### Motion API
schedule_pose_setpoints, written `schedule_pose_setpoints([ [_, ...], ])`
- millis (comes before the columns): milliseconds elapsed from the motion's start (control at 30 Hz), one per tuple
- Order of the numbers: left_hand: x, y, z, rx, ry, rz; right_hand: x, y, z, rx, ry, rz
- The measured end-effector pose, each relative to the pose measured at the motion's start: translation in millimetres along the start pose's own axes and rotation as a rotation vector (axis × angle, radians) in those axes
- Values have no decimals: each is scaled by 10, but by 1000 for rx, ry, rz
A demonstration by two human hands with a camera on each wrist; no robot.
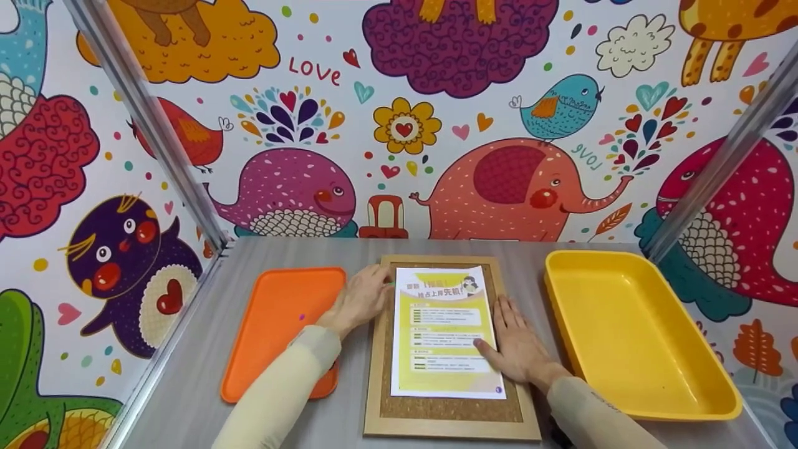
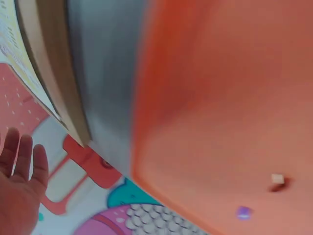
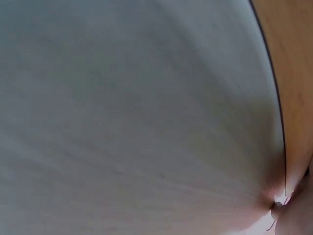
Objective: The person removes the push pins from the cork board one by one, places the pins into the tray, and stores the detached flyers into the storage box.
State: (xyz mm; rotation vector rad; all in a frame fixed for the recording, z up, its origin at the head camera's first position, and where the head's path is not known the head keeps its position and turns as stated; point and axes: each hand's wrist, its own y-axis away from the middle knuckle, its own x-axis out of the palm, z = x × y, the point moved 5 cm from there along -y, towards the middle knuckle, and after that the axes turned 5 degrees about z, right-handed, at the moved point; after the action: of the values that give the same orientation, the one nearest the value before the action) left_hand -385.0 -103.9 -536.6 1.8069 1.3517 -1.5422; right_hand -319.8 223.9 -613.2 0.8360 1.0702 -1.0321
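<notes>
A sheet of paper with yellow and white print lies on a wood-framed cork board. My left hand is at the sheet's upper left corner. Its fingertips are around a small green pushpin, mostly hidden by them. In the left wrist view, fingers of that hand stretch past the board's edge; thumb and index finger are out of frame. My right hand rests flat along the sheet's right edge and the frame, thumb on the paper. Only a sliver of it shows in the right wrist view.
Left of the board lies an orange tray holding a small purple piece and a small pale piece. A deep yellow bin stands on the right. Behind the grey table rises a patterned wall.
</notes>
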Motion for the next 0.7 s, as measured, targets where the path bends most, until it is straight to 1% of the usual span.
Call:
schedule_pose_setpoints([
  [167,-141,263,300,-60,24,-53,10,3,-4,6,-9,4],
  [367,-328,553,637,-83,37,-148,4,6,-14,-6,-15,-16],
  [533,-467,767,880,-150,60,-174,6,15,-21,-5,-13,-24],
  [700,-571,1000,1137,-210,18,-206,-8,7,6,-4,-18,-17],
])
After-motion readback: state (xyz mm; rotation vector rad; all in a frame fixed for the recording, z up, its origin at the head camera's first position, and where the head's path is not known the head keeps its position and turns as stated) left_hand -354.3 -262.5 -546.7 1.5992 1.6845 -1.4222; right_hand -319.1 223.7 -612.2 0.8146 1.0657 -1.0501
